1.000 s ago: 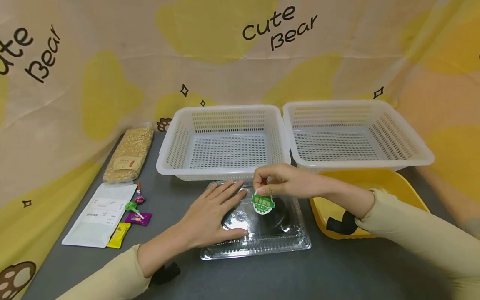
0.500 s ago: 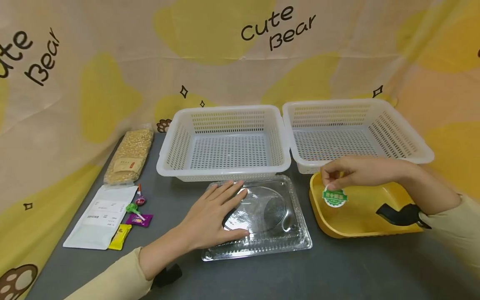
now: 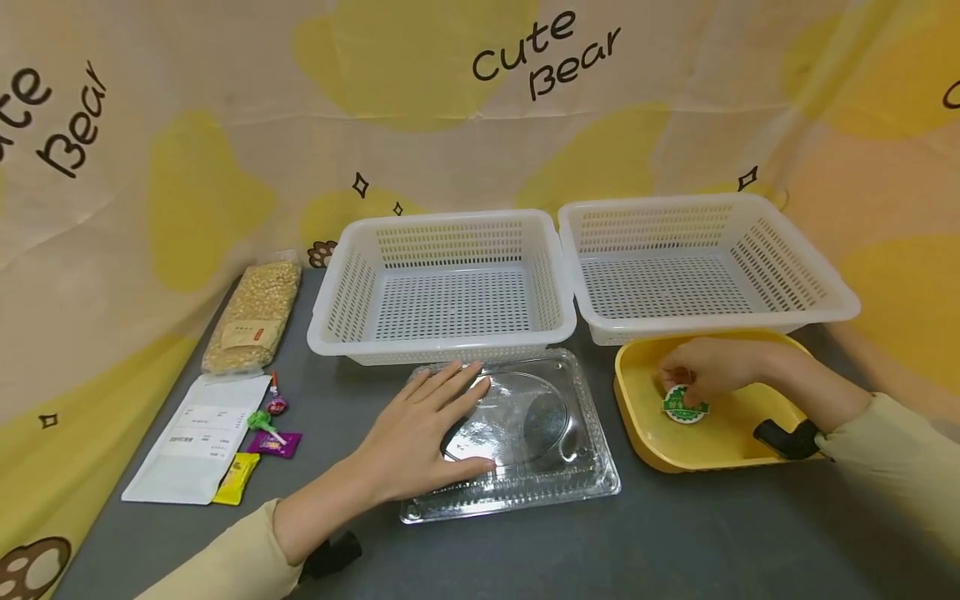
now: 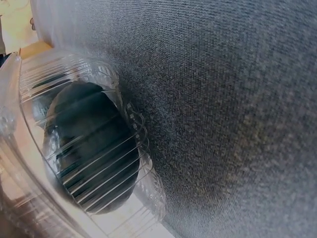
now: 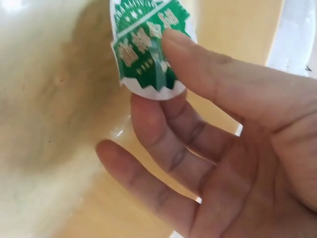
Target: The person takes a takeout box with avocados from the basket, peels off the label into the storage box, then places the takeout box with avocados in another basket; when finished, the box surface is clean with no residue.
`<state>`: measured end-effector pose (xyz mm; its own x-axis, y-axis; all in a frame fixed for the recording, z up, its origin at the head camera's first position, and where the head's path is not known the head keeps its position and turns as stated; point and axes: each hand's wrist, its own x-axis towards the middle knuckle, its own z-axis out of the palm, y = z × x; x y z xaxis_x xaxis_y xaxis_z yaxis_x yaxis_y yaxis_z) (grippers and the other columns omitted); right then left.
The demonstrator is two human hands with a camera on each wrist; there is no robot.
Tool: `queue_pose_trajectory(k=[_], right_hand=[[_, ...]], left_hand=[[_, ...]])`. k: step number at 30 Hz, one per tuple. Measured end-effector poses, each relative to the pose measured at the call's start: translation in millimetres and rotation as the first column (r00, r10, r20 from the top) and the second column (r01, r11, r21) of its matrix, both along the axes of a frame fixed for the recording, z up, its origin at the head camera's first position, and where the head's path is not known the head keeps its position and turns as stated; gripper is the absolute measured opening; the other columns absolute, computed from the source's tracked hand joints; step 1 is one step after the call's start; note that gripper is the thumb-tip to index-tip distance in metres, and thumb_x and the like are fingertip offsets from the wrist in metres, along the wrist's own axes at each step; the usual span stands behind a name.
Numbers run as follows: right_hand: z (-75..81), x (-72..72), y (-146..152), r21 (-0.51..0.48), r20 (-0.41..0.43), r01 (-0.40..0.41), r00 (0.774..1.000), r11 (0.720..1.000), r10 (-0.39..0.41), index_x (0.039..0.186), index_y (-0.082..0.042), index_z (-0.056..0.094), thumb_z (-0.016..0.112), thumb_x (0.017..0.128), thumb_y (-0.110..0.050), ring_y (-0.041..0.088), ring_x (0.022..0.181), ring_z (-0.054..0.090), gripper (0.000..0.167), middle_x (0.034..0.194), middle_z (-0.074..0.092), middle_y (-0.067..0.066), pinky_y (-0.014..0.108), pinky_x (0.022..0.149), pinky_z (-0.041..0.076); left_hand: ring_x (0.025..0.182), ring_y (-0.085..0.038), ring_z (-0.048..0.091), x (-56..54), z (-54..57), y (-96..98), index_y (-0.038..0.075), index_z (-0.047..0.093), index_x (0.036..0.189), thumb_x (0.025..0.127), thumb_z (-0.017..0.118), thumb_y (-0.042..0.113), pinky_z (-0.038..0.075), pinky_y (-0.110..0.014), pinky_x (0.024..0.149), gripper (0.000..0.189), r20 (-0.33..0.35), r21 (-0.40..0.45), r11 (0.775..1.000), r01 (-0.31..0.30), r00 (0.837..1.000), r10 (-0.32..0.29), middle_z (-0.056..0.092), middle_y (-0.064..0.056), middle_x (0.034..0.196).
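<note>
With fingers spread straight, my left hand [image 3: 412, 433] rests on a clear plastic food container [image 3: 581, 467] in the middle of the grey table. Through the container's ribbed wall [image 4: 143, 134] in the left wrist view shows a dark oval shape; what it is I cannot tell. My right hand [image 3: 716, 367] is over the inside of a yellow plastic basin [image 3: 637, 442], pinching a round green and white sticker [image 3: 684, 412] between thumb and fingers. Up close in the right wrist view, the sticker [image 5: 141, 54] carries printed characters, and the thumb covers part of it.
Two white perforated baskets, one left [image 3: 442, 346] and one right [image 3: 720, 321], stand along the back. At the left lie a bag of grains [image 3: 258, 304], a white pouch [image 3: 195, 442], two lollipops [image 3: 258, 420], a purple packet [image 3: 276, 444] and a yellow packet [image 3: 237, 479].
The right hand has carried the sticker from above the clear container rightward and down into the yellow basin. The left hand has stayed on the container.
</note>
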<state>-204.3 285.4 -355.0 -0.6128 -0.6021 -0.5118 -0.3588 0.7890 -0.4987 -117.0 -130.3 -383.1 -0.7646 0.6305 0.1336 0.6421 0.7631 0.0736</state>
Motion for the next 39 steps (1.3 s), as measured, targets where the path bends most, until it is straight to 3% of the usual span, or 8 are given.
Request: queue_pose_trajectory(k=[9, 17, 28, 35, 37, 39], right_hand=[[-4.5, -3.7, -7.3, 0.098, -0.049, -0.032, 0.998, 0.995, 0.037, 0.089, -0.014, 0.059, 0.074, 0.078, -0.003, 0.008, 0.071, 0.046, 0.021, 0.076, 0.047, -0.006, 0.019, 0.062, 0.034], [-10.8, -6.0, -8.6, 0.122, -0.189, -0.083, 0.976, 0.989, 0.105, 0.084, -0.019, 0.058, 0.077, 0.075, -0.004, 0.006, 0.067, 0.045, 0.026, 0.074, 0.049, -0.008, 0.018, 0.060, 0.034], [-15.6, -1.8, -10.6, 0.226, -0.396, -0.128, 0.894, 0.966, 0.211, 0.082, -0.026, 0.057, 0.086, 0.069, -0.012, 0.007, 0.064, 0.043, 0.034, 0.069, 0.047, -0.011, 0.019, 0.058, 0.034], [-15.3, 0.8, -13.0, 0.268, -0.501, -0.130, 0.827, 0.955, 0.253, 0.094, -0.028, 0.061, 0.091, 0.060, -0.019, 0.008, 0.066, 0.047, 0.046, 0.075, 0.057, -0.014, 0.024, 0.059, 0.040], [-13.5, 1.4, -14.1, 0.279, -0.498, -0.124, 0.829, 0.952, 0.254, 0.095, -0.029, 0.061, 0.092, 0.060, -0.022, 0.009, 0.066, 0.048, 0.048, 0.075, 0.057, -0.013, 0.025, 0.058, 0.041], [-8.3, 2.8, -15.4, 0.284, -0.462, -0.108, 0.855, 0.953, 0.234, 0.096, -0.028, 0.061, 0.091, 0.063, -0.024, 0.011, 0.065, 0.048, 0.045, 0.075, 0.057, -0.012, 0.025, 0.058, 0.040]], left_hand=[[0.154, -0.024, 0.024, 0.1, 0.4, 0.0, 0.023, 0.028, 0.157, 0.086, 0.042, 0.080, 0.024, -0.051, 0.125, 0.092, 0.011, 0.007, 1.000, 0.000, 1.000, 0.000, 0.023, 0.002, 0.167], [0.154, -0.024, 0.024, -0.6, 0.2, 0.1, 0.023, 0.028, 0.157, 0.086, 0.043, 0.079, 0.024, -0.051, 0.125, 0.091, 0.010, 0.009, 1.000, 0.000, 1.000, 0.000, 0.023, 0.001, 0.166], [0.155, -0.024, 0.023, 0.0, 1.0, 0.5, 0.023, 0.028, 0.157, 0.087, 0.042, 0.079, 0.024, -0.051, 0.125, 0.091, 0.021, 0.009, 1.000, 0.000, 1.000, 0.000, 0.024, 0.001, 0.166], [0.154, -0.024, 0.024, 0.0, 1.0, 0.8, 0.023, 0.028, 0.157, 0.086, 0.044, 0.079, 0.024, -0.051, 0.125, 0.091, 0.016, 0.006, 1.000, -0.005, 1.000, 0.005, 0.024, 0.001, 0.166], [0.154, -0.024, 0.025, 0.0, 0.9, 1.1, 0.023, 0.028, 0.157, 0.086, 0.044, 0.079, 0.024, -0.051, 0.125, 0.091, 0.013, 0.005, 1.000, -0.009, 1.000, 0.009, 0.024, 0.001, 0.166], [0.154, -0.025, 0.025, 0.1, 0.7, 1.5, 0.023, 0.028, 0.157, 0.086, 0.045, 0.079, 0.024, -0.051, 0.125, 0.092, 0.009, 0.010, 1.000, -0.013, 1.000, 0.013, 0.025, 0.000, 0.166]])
